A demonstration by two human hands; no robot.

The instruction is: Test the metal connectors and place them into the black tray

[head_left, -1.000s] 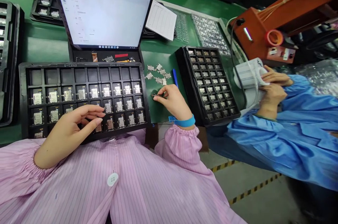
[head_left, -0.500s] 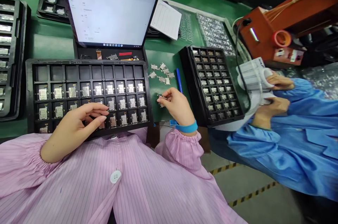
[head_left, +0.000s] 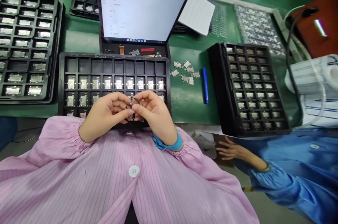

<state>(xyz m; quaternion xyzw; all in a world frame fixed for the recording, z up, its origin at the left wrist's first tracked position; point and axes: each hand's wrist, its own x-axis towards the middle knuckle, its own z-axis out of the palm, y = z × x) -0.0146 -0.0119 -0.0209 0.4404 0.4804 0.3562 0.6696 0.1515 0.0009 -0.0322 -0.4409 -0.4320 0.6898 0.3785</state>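
Observation:
Over the front of the black compartment tray (head_left: pixel 114 56), my left hand (head_left: pixel 105 113) and my right hand (head_left: pixel 158 115) meet fingertip to fingertip. Between the right thumb and fingers is a small silver metal part (head_left: pixel 134 101). My left fingers pinch a small dark circuit board (head_left: pixel 129 107) right against it; the fingers partly cover both. Rows of the tray hold small boards with silver metal faces (head_left: pixel 107 83), while its back row of compartments is bare. Loose silver metal parts (head_left: pixel 190 70) lie on the green table right of the tray.
An open laptop (head_left: pixel 137 9) stands behind the tray. A blue pen (head_left: pixel 205 85) and a stack of filled trays (head_left: pixel 216 87) are on the right, more filled trays (head_left: pixel 59 41) on the left. A co-worker's hand (head_left: pixel 232 150) extends below the right stack, near a paper roll (head_left: pixel 311 72).
My right hand has come left from beside the loose parts to meet my left hand, bringing a silver part. My left hand now pinches a board. The view has shifted; the co-worker's hand has moved lower.

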